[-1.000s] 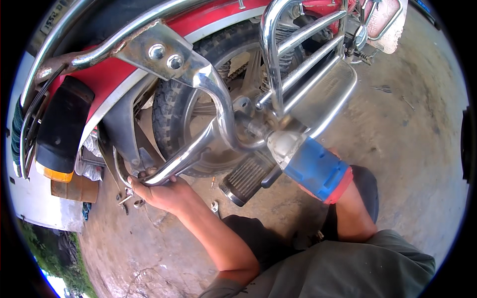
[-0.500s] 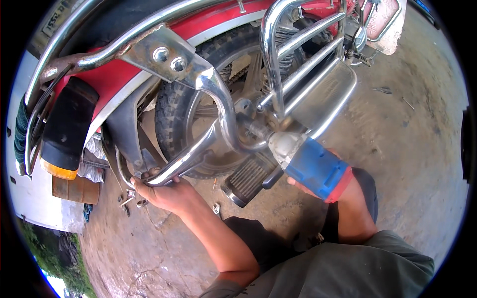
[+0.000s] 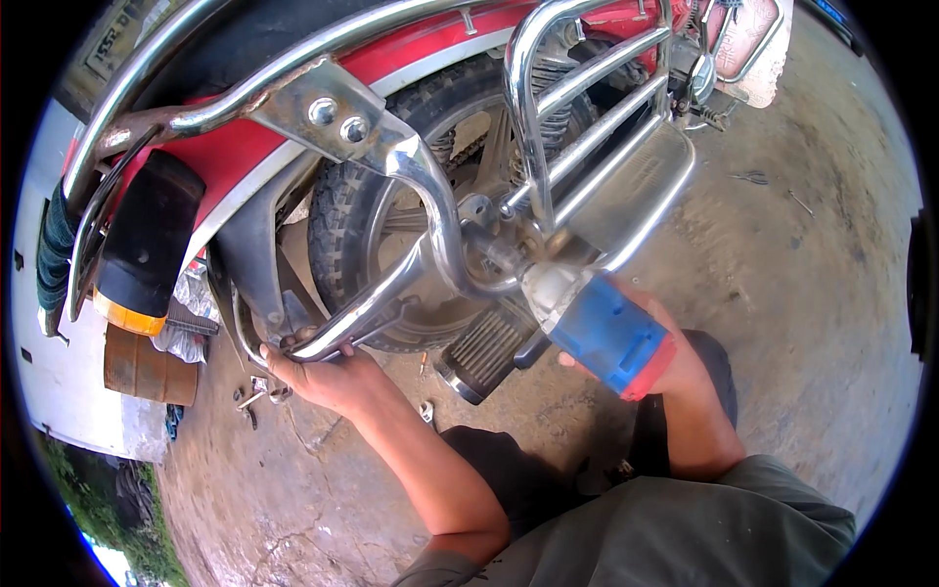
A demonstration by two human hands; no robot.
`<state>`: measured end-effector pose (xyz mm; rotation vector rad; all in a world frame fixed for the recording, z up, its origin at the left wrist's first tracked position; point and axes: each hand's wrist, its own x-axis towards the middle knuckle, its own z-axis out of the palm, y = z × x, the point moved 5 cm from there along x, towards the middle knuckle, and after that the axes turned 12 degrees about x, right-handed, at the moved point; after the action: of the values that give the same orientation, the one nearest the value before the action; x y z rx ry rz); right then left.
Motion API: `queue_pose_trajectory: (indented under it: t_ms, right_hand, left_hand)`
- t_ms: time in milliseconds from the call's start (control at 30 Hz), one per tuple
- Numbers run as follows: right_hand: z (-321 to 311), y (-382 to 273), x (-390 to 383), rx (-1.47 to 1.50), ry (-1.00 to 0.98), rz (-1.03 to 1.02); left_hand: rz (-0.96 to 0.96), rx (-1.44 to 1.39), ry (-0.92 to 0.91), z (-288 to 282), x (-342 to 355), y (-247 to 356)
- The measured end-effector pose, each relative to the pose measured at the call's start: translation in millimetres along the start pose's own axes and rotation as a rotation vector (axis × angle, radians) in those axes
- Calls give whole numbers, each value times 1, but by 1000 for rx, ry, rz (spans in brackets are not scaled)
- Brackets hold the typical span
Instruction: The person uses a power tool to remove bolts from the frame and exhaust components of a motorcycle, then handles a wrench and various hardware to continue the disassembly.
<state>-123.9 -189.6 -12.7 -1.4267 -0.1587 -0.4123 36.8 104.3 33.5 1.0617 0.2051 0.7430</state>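
My right hand (image 3: 663,321) is closed on a blue and grey cordless impact wrench (image 3: 604,331) with a red base. Its nose and socket point up and left, to the area beside the wheel hub of a red motorcycle (image 3: 217,157); where the socket meets the hub is blurred. At the lower end of a bent chrome tube (image 3: 377,298), my left hand (image 3: 331,380) wraps its fingers around the metal from below. The spoked rear wheel (image 3: 337,240) with its knobbly tyre lies behind the tube. Below it sits the slotted muffler end (image 3: 479,357).
A chrome side guard (image 3: 597,78) and a metal footboard (image 3: 636,191) rise right of the wrench. A black and amber indicator lamp (image 3: 142,245) hangs at left. Spanners (image 3: 256,393) lie on the stained concrete floor (image 3: 782,323), near a rusty can (image 3: 147,364).
The impact wrench has shifted slightly left in the view, its nose still at the hub. The motorcycle's rear end at left has moved slightly right in the picture. Both hands keep their grip.
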Motion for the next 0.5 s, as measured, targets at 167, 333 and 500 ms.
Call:
queue_pose_trajectory:
  t_ms: [167,333,500]
  right_hand:
    - [-3,8,-9,-321,84,-156]
    - [-11,1,-6,-377,91,-264]
    - [-21,-3,-31,-570,124,-426]
  left_hand:
    - [-31,-34,-47,-10,11,-12]
    - [12,5,-90,-8,8,-5]
    - [-11,-9,-45,-1,10,-5]
